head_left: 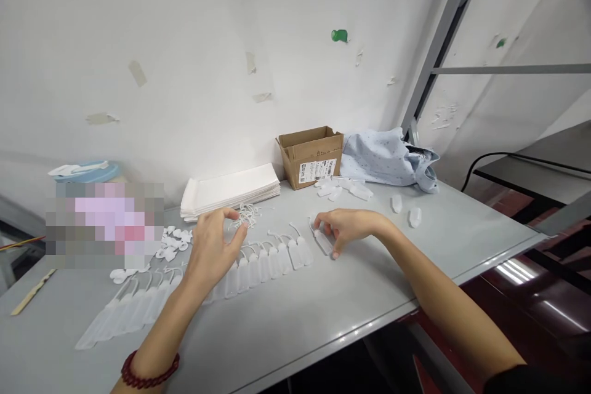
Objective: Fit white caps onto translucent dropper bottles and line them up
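1. The right hand (345, 225), half curled, is being held around a corded sleeve (323, 242) at its left, right of frame centre; any grip cannot be told.
2. The sleeve's long axis is slanting toward lower right; the left hand (211, 247), open and empty, is being held farther off.
3. Above, the cardboard box's (295, 157) floor is being hidden.

A workshop, likely: grey worktable (360, 286) (tape-marked wall (194, 31) behind), lined-up plastic pieces (264, 266).

My right fingers (339, 244) bend over a translucent sleeve (323, 244), right of the row of sleeves (262, 268) on the counter (295, 326); my left fingers (238, 238) spread near white strings (249, 215).
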Tool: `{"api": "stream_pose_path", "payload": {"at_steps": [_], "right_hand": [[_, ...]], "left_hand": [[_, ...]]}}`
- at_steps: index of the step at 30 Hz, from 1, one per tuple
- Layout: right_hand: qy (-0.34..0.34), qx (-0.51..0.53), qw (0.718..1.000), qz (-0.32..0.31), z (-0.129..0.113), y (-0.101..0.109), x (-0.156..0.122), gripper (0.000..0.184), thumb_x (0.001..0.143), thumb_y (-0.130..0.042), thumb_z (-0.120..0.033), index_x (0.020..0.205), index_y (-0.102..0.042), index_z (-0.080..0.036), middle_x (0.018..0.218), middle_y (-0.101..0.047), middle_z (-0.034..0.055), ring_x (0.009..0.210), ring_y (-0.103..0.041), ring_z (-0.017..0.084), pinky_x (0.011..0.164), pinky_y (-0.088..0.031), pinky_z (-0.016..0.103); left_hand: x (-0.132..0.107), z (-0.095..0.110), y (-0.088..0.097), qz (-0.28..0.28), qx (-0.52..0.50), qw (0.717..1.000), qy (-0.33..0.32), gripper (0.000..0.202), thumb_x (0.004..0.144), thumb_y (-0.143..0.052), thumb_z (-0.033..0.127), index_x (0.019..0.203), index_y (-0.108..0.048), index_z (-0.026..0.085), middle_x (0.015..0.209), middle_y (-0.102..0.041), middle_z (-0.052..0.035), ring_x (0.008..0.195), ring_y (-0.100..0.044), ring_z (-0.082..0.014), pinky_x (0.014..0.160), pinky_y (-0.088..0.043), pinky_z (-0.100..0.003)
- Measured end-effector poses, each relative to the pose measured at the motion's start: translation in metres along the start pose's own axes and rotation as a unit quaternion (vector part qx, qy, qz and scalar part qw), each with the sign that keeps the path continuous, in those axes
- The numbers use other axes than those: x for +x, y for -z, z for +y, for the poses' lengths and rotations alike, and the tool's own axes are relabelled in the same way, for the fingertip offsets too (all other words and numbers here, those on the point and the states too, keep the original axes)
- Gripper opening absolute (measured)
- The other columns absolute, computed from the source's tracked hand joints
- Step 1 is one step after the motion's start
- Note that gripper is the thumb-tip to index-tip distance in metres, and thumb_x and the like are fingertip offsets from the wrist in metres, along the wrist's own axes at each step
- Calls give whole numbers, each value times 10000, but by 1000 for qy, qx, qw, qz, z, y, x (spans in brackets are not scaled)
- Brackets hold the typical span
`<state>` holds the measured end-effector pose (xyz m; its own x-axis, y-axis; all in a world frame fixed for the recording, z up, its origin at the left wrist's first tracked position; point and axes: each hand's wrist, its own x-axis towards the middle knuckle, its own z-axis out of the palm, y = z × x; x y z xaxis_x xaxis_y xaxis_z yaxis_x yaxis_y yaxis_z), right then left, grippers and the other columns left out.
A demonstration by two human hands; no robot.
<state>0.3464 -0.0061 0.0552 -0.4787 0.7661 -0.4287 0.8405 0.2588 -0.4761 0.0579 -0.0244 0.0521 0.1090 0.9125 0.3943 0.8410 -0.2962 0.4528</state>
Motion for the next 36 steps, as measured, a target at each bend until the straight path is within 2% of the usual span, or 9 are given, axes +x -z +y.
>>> {"api": "stream_pose_path", "payload": {"at_steps": [6,9,10,12,14,16,23,29,36], "right_hand": [[0,9,1000,-1,-6,-8,3,766,553,-787,-304,1233,-463,-165,933,-583,37,775,-561,194,626,-401,269],[2,3,1000,10,-13,-9,0,670,587,-759,-277,1193,-497,-161,871,-579,28,811,-558,209,636,-397,272],[2,5,1000,15,-15,-9,0,648,595,-752,-269,1184,-505,-161,850,-579,25,833,-557,215,643,-397,271],[4,16,1000,24,-19,-10,0,625,599,-749,-257,1172,-518,-160,822,-581,20,874,-555,224,667,-402,272],[14,30,999,30,-22,-13,1,632,591,-761,-251,1171,-526,-161,826,-583,18,892,-553,222,699,-408,273],[22,39,998,32,-23,-15,4,646,581,-775,-257,1171,-531,-166,871,-581,25,893,-550,214,725,-414,275],[14,45,999,20,-23,-17,6,665,558,-800,-308,1151,-534,-169,989,-564,50,900,-539,208,740,-418,281],[19,38,999,-6,-19,-14,6,827,509,-819,-329,1232,-442,-191,918,-557,16,829,-531,192,662,-406,260],[-2,75,997,-17,0,2,2,880,507,-815,-315,1272,-398,-186,940,-603,27,820,-569,202,664,-420,264]], "left_hand": [[6,-12,13,47,3,998,45,239,816,-494,439,892,-542,218,1054,-614,-53,921,-530,-250,690,-443,-341],[7,-18,24,97,-18,995,32,318,823,-500,448,1053,-510,229,1069,-590,-54,986,-524,-255,622,-435,-301],[7,-20,28,94,-28,995,7,387,824,-505,451,1144,-471,237,1063,-581,-55,993,-525,-252,604,-432,-290],[5,-23,32,33,-28,996,-78,455,827,-515,445,1235,-431,262,995,-578,-43,941,-536,-236,624,-439,-293],[2,-24,33,-48,0,986,-158,333,844,-500,414,1145,-533,278,871,-584,-25,860,-540,-220,698,-445,-326],[0,-24,30,-73,25,979,-189,225,864,-459,369,981,-620,265,758,-580,-19,791,-538,-210,747,-434,-356],[0,-24,13,-45,35,986,-155,240,863,-407,304,899,-621,200,665,-537,-11,729,-537,-200,745,-416,-366],[4,-35,3,-55,77,987,-130,254,864,-391,283,896,-626,192,701,-572,-26,779,-556,-220,757,-409,-375],[29,-45,10,-118,153,974,-114,212,837,-432,216,867,-641,199,801,-650,-62,877,-559,-262,753,-410,-368]]}}
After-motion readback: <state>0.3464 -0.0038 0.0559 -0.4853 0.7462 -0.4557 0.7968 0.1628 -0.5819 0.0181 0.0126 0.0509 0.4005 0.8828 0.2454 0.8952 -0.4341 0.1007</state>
